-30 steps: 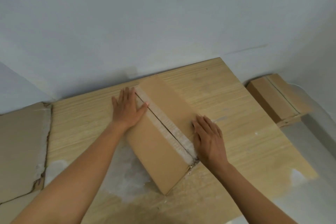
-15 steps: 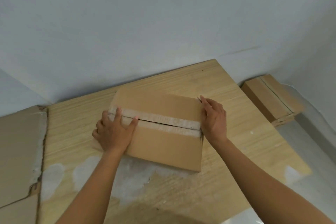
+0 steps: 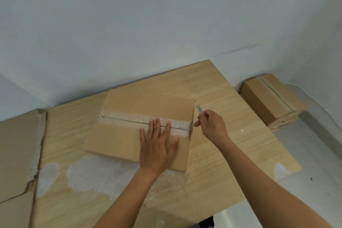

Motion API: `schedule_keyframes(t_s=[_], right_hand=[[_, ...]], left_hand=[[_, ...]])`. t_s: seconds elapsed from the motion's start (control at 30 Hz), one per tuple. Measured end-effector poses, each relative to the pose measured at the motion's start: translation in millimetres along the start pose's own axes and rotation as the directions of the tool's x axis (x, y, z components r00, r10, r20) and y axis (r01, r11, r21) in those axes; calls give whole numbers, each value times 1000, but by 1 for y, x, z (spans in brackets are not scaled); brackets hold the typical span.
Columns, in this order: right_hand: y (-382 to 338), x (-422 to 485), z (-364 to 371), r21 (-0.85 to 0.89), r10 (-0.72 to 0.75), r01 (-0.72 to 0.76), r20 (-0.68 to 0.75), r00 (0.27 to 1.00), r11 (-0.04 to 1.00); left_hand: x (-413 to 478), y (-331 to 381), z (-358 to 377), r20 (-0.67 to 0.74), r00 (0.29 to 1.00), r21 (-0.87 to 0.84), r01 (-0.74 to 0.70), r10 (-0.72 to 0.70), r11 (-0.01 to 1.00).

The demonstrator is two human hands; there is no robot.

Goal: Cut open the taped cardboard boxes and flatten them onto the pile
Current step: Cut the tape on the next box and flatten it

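A brown cardboard box (image 3: 129, 116) lies flat on the wooden board (image 3: 222, 135), with a strip of clear tape (image 3: 125, 118) running left to right along its top seam. My left hand (image 3: 158, 146) presses flat on the box's right half, fingers straight and spread across the tape. My right hand (image 3: 212, 125) is just off the box's right end and grips a small cutter whose grey blade (image 3: 199, 108) sticks up and away from me.
Flattened cardboard (image 3: 16, 153) lies at the left edge of the board. A second taped box (image 3: 270, 98) sits on the floor at the right, against the white wall. White smears mark the board near me.
The box kept turning until its seam runs left to right. My left hand slid from the box's left end to its right half. My right hand left the box edge and now shows a blade.
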State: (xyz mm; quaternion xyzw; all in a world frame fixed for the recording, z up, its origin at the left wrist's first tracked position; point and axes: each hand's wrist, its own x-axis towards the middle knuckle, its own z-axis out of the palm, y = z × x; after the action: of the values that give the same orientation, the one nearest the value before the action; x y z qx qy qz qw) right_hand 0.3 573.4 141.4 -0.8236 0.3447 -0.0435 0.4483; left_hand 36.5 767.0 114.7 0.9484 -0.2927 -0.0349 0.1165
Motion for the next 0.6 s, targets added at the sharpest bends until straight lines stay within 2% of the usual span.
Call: schedule_keyframes(t_s=[0.23, 0.43, 0.6], right_hand=[[5, -7, -9, -137, 34, -25, 64, 997, 990], [11, -18, -9, -87, 73, -56, 204, 976, 995], [4, -20, -12, -114, 28, -4, 203, 979, 994]], left_hand=[[7, 17, 1, 32, 998, 23, 45, -46, 999], [9, 23, 2, 30, 997, 28, 75, -75, 997], [9, 23, 2, 22, 997, 21, 77, -77, 997]])
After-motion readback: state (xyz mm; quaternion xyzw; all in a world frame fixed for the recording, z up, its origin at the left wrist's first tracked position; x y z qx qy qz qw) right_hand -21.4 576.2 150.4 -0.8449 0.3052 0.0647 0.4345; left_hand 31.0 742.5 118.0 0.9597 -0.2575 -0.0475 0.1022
